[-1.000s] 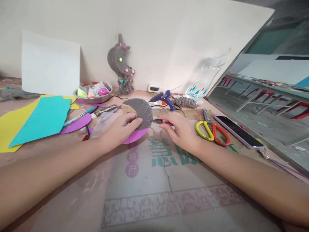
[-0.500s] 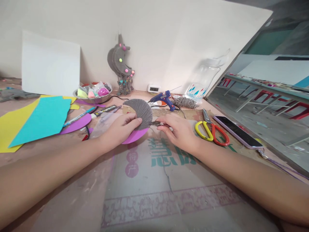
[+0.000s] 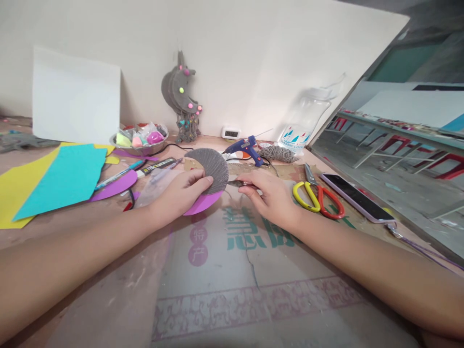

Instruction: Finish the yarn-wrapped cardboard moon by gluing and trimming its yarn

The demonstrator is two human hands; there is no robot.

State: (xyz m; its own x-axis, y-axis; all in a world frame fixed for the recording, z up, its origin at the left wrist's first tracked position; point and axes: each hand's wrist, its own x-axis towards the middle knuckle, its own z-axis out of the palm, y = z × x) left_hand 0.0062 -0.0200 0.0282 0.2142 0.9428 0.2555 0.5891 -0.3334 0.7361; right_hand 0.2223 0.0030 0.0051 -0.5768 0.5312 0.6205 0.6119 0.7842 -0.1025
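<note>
My left hand (image 3: 188,191) grips a purple card piece (image 3: 205,203) whose upper part is wound with grey yarn (image 3: 213,167). The thumb presses on the yarn-covered face. My right hand (image 3: 268,195) is closed around a small dark-tipped tool (image 3: 237,183), which looks like tweezers, though the fingers hide most of it. Its tip points left at the right edge of the yarn-covered piece. A loose grey yarn strand (image 3: 250,261) trails down over the printed cardboard (image 3: 275,309) below the hands.
Behind the hands lie a blue glue gun (image 3: 246,147) and a grey yarn bundle (image 3: 279,153). Scissors (image 3: 319,198) and a phone (image 3: 357,197) are at right. Coloured sheets (image 3: 65,179) and a metal bowl (image 3: 139,140) are at left. A clear bottle (image 3: 304,116) stands near the wall.
My right hand has shifted slightly to the right, and the tool in it sits at a slightly different angle. My left hand and the yarn-covered piece have barely moved.
</note>
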